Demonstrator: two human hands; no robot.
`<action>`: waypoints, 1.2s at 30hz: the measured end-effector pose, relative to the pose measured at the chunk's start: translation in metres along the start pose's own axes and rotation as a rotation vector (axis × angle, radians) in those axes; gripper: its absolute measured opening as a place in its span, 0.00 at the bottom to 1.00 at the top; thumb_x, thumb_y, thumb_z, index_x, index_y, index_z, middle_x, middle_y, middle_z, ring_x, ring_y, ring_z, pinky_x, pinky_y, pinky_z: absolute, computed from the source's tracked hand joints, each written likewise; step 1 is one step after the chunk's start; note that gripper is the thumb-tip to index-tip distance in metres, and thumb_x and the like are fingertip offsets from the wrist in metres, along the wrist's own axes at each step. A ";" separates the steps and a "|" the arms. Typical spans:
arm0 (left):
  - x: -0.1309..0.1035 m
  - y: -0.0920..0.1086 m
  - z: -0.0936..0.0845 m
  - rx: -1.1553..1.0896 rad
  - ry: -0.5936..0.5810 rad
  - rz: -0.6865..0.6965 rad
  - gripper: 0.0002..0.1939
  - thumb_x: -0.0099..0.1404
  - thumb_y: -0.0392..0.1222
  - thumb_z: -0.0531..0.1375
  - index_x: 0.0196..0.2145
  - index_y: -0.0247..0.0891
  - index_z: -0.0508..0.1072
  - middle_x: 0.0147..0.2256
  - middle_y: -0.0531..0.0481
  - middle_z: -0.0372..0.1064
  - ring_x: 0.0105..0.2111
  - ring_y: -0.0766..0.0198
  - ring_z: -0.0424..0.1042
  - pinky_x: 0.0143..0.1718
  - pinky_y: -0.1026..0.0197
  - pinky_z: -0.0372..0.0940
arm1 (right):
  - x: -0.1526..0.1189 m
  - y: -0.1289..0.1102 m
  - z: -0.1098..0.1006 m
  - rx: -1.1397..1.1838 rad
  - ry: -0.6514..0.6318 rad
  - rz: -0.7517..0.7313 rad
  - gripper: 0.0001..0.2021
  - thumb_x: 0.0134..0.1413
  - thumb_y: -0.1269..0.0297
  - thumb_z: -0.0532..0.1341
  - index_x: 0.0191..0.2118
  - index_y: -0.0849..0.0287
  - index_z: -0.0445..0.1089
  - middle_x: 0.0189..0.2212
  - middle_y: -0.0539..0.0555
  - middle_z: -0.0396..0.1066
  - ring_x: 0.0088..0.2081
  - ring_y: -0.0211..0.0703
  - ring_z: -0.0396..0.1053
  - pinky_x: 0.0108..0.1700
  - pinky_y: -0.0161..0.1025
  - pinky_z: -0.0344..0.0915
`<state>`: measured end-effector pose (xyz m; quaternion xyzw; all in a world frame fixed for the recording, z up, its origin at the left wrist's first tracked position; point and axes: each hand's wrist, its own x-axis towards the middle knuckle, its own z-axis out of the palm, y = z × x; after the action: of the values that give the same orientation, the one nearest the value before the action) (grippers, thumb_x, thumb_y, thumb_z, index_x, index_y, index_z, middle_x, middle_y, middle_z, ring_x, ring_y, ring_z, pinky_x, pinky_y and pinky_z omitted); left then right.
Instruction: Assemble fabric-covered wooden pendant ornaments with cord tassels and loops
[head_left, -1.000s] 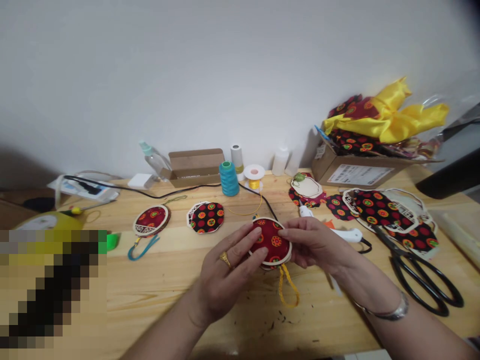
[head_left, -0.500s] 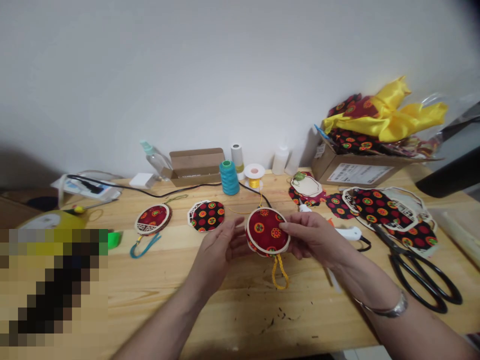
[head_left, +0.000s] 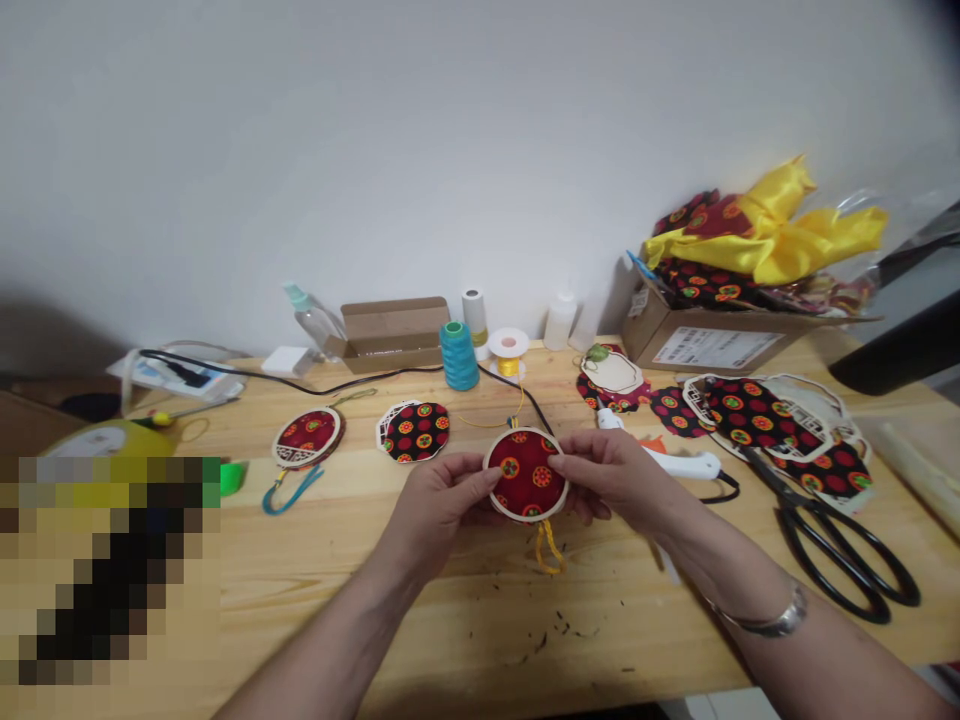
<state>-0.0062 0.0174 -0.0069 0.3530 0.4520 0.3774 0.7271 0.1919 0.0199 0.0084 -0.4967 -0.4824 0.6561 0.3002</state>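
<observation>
Between my two hands, above the table, is a round pendant [head_left: 527,476] with a pale wooden rim and dark red patterned fabric. A yellow braided loop [head_left: 550,550] hangs from its lower edge. My left hand [head_left: 450,492] is closed on the left rim, thumb on the front face. At the right rim, my right hand [head_left: 611,468] pinches it with thumb and fingers; a silver bangle is on that wrist. The fingers behind the pendant are partly hidden. Left of my hands lie a black patterned octagonal piece [head_left: 416,432] and a similar round pendant [head_left: 307,438] with a blue loop.
Large black scissors [head_left: 832,545] and a white corded tool [head_left: 686,464] lie to the right. Behind stand a teal thread cone [head_left: 459,358] and a yellow thread spool [head_left: 509,350]. A cardboard box [head_left: 697,335] of fabric is at the back right. Dark scraps [head_left: 540,645] dot the front.
My left hand has closed onto the pendant's left rim; before, its fingers were apart beside it. The pendant has shifted slightly left and down and now faces me more squarely.
</observation>
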 end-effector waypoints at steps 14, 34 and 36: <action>-0.001 0.007 0.001 0.204 0.053 0.061 0.13 0.52 0.42 0.65 0.34 0.31 0.76 0.28 0.47 0.76 0.25 0.65 0.72 0.28 0.64 0.68 | 0.006 0.007 -0.007 -0.080 -0.106 0.008 0.15 0.49 0.53 0.60 0.30 0.63 0.67 0.17 0.48 0.66 0.18 0.31 0.63 0.19 0.29 0.56; -0.005 0.002 0.003 0.405 -0.059 -0.105 0.08 0.51 0.40 0.62 0.29 0.33 0.75 0.24 0.52 0.74 0.23 0.68 0.70 0.25 0.66 0.63 | 0.010 0.007 -0.005 0.239 -0.155 -0.293 0.31 0.51 0.37 0.49 0.49 0.55 0.67 0.52 0.59 0.66 0.53 0.48 0.63 0.54 0.49 0.58; -0.003 0.001 0.001 0.418 -0.005 -0.148 0.08 0.50 0.40 0.62 0.29 0.33 0.74 0.22 0.53 0.72 0.21 0.67 0.70 0.24 0.65 0.63 | 0.012 0.008 -0.006 0.139 -0.041 -0.361 0.30 0.51 0.39 0.50 0.52 0.54 0.64 0.54 0.58 0.64 0.53 0.47 0.62 0.53 0.48 0.59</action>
<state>-0.0060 0.0154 -0.0047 0.4626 0.5434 0.2204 0.6650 0.1941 0.0293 -0.0038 -0.3668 -0.5231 0.6334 0.4367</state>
